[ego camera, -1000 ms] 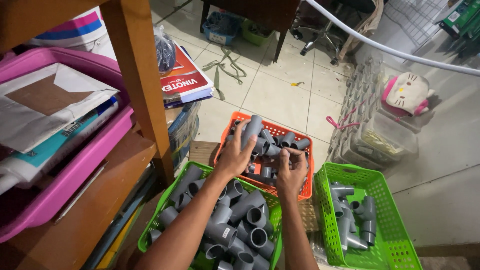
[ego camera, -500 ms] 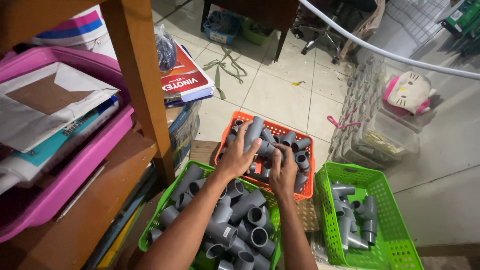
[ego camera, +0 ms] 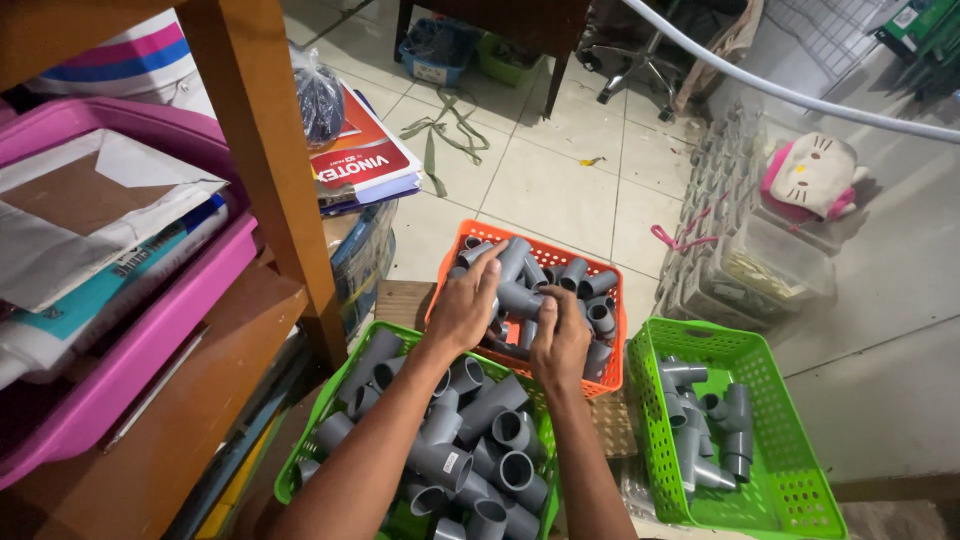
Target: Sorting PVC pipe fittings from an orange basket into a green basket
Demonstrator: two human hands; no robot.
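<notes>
Both hands are down in the orange basket (ego camera: 612,375), which sits on the floor and is filled with short grey pipe fittings (ego camera: 585,285). The left hand (ego camera: 462,308) lies over the near left part of that basket with its fingers curled around a grey fitting (ego camera: 517,298), thumb side up, so it grips the piece rather than lying flat. The right hand (ego camera: 560,340) is just beside it, toward the basket's near middle, knuckles up and fingers bent down among the fittings; whether it actually pinches one I cannot tell, because its fingertips are hidden under the hand. The two hands are close together, nearly touching. Directly in front of the orange basket, nearer the person, stands a green basket (ego camera: 322,400) heaped with bigger grey elbow and tee fittings (ego camera: 470,440), and both forearms pass over it. To the right of the orange basket stands a second green basket (ego camera: 780,490) with only a few grey tee pieces (ego camera: 710,430) along its middle. Left of the orange basket rises a wooden shelf post (ego camera: 265,170), with a pink tray (ego camera: 150,340) of papers on the shelf beside it. Beyond the orange basket the tiled floor (ego camera: 560,190) stretches away, and a clear plastic box (ego camera: 775,270) sits off to its right.
</notes>
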